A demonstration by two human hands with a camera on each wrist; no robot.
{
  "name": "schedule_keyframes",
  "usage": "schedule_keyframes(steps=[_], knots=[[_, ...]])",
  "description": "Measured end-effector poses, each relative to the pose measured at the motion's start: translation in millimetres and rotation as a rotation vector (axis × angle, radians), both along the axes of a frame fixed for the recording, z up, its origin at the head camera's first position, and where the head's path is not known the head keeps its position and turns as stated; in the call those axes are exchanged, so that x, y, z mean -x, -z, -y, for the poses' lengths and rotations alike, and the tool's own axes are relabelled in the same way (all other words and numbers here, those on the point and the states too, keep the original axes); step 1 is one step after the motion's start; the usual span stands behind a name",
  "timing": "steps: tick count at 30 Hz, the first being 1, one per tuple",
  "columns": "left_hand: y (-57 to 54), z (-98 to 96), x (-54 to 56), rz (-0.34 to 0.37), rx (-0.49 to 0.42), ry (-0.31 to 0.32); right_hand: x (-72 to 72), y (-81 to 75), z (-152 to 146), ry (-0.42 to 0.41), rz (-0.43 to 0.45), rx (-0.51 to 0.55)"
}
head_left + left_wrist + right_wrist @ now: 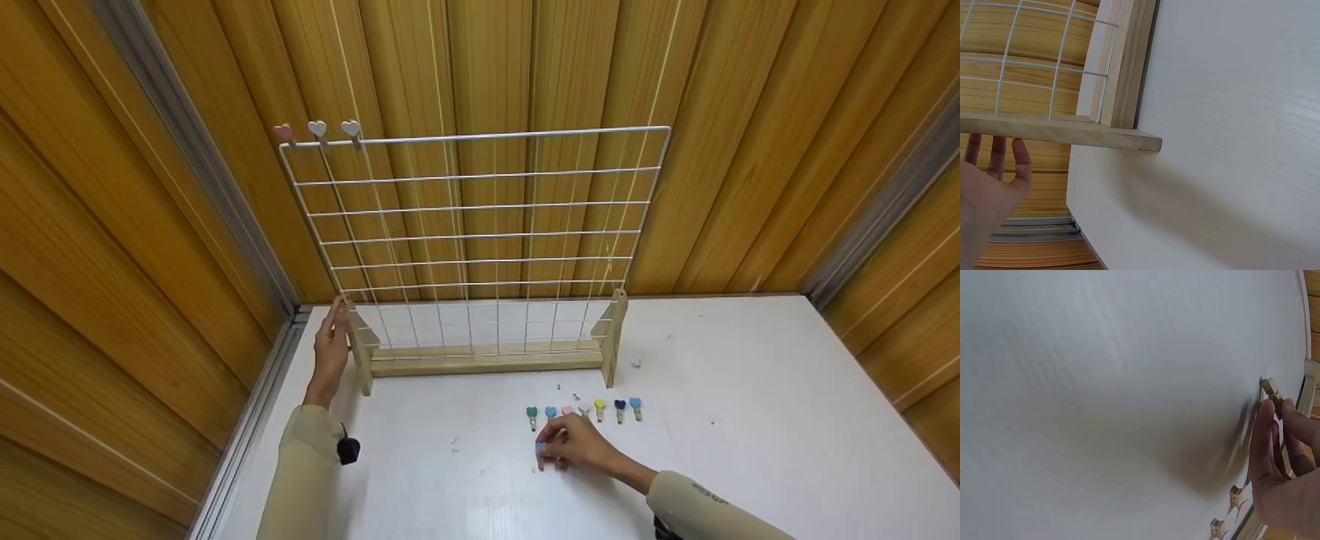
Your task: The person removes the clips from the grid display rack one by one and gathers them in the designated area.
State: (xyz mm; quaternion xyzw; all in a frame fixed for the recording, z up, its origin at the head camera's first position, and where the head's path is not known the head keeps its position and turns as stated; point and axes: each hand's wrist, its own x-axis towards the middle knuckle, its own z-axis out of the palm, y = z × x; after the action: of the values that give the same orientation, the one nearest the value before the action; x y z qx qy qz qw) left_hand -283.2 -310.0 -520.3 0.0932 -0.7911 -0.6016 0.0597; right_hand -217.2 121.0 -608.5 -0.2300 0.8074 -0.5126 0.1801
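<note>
My right hand (581, 442) pinches a small wooden clothespin (541, 461) with a blue heart between thumb and fingertips, low over the white table. In the right wrist view, the wooden legs of this clothespin (1270, 389) stick out past the fingertips. On the left, my left hand (330, 349) rests with extended fingers against the wooden side support of a white wire grid rack (474, 137). The left wrist view shows its fingers (1022, 160) at the edge of that wooden support (1067, 132). Pink and white heart clothespins (317, 129) sit on the grid's top wire, at its left end.
Several heart clothespins lie in a row beyond my right hand, among them a green one (532, 414), a yellow one (600, 406) and a dark blue one (620, 406). Wood-patterned walls (750, 150) enclose the white table (750, 435) at the back and sides.
</note>
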Motion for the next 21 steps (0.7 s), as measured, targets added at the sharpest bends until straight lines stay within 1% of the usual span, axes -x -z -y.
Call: schedule_keyframes(steps=[2, 8, 14, 17, 21], knots=[[-0.4, -0.5, -0.2, 0.009, 0.001, -0.002, 0.2, 0.7, -0.9, -0.001, -0.021, -0.02], [-0.6, -1.4, 1.2, 0.019, 0.009, -0.02, -0.9, 4.0, -1.2, -0.006, -0.035, -0.065], [-0.2, -1.3, 0.8, 0.018, -0.004, -0.025, 1.3, 3.2, 3.3, 0.016, -0.094, -0.124], [-0.8, -1.8, 0.3, 0.02, -0.011, -0.032, 2.5, 2.2, 5.3, 0.018, -0.095, -0.143], [-0.4, -1.6, -0.2, 0.012, -0.012, -0.027, 3.7, 1.6, 5.8, 0.013, -0.082, -0.139]])
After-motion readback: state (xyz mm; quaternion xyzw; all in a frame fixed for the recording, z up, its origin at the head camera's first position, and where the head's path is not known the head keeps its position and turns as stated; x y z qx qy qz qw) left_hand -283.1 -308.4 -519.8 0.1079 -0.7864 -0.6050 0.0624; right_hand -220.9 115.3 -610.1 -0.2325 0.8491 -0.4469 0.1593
